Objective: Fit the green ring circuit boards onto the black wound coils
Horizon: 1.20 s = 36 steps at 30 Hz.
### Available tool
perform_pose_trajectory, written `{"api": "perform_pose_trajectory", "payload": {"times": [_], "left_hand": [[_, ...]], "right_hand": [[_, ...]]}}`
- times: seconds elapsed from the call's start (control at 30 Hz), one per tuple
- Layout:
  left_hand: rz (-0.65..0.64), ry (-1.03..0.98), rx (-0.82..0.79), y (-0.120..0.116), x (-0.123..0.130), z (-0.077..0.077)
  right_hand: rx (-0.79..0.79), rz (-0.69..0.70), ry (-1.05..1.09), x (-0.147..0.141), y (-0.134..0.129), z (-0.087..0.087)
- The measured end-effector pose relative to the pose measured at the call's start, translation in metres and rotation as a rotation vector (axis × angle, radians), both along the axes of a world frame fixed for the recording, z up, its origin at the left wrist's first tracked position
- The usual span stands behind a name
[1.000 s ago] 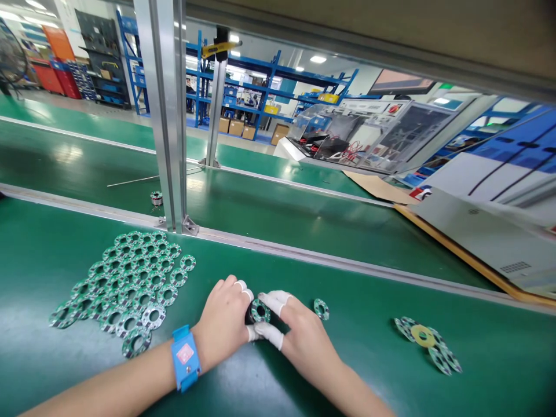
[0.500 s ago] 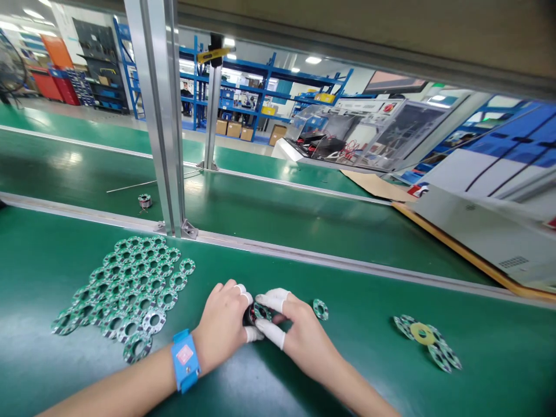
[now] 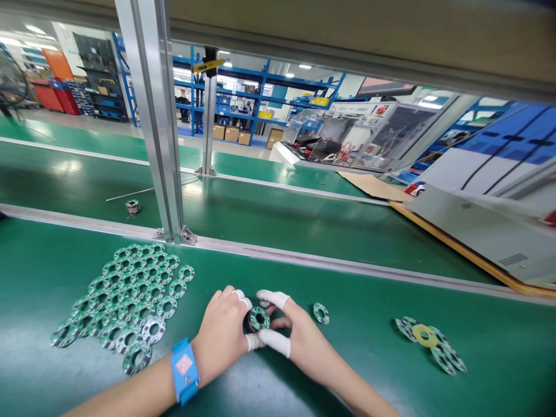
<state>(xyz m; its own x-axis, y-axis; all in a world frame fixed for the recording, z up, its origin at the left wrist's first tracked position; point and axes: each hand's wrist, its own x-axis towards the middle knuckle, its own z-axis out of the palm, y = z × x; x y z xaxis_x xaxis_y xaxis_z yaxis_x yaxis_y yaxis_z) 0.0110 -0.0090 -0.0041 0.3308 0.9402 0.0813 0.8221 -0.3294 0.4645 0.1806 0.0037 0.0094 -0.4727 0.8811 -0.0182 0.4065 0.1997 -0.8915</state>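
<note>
My left hand (image 3: 226,318), with white finger cots and a blue wrist strap (image 3: 185,370), is closed around the side of a dark wound motor stator (image 3: 248,322). A green ring-shaped circuit board (image 3: 259,318) lies over the stator's end, its face turned up toward me. My right hand (image 3: 295,324), also in white finger cots, curves around the board's right side. Its thumb is at the board's lower edge and another finger by its right edge, while the index fingertip arches above. A single loose circuit board (image 3: 321,313) lies just right of this hand.
Many ring boards (image 3: 130,289) lie in a patch on the left. Several more, with a yellow ring (image 3: 424,335), form a small group at right. An aluminium post (image 3: 152,116) rises beyond my hands. Another stator (image 3: 132,207) stands past the metal rail (image 3: 304,260).
The circuit board was tilted between my right fingers and now lies facing up over the stator. My right index finger has lifted off it, and the view has shifted slightly.
</note>
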Motion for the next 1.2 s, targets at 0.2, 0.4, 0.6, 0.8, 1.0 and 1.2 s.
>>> {"api": "perform_pose_trajectory", "payload": {"times": [0.2,0.4,0.6,0.8,1.0,1.2], "left_hand": [[0.019,-0.11,-0.054,-0.004,-0.002,0.008],[-0.083,-0.385,-0.117,-0.003,-0.002,0.007],[-0.078,-0.38,-0.107,-0.005,0.002,0.004],[-0.074,-0.37,-0.127,-0.003,0.003,0.009],[-0.071,-0.377,-0.152,0.0,0.004,0.01],[-0.051,-0.416,-0.163,-0.001,0.002,0.005]], "right_hand": [[-0.091,-0.01,0.055,0.004,0.003,0.004],[0.26,-0.183,-0.273,-0.008,0.003,0.006],[0.486,-0.146,-0.595,-0.011,-0.005,0.013],[0.57,-0.069,-0.571,-0.012,-0.005,0.007],[0.595,-0.073,-0.513,-0.01,-0.004,0.003],[0.615,-0.08,-0.493,-0.011,-0.004,0.003]]}}
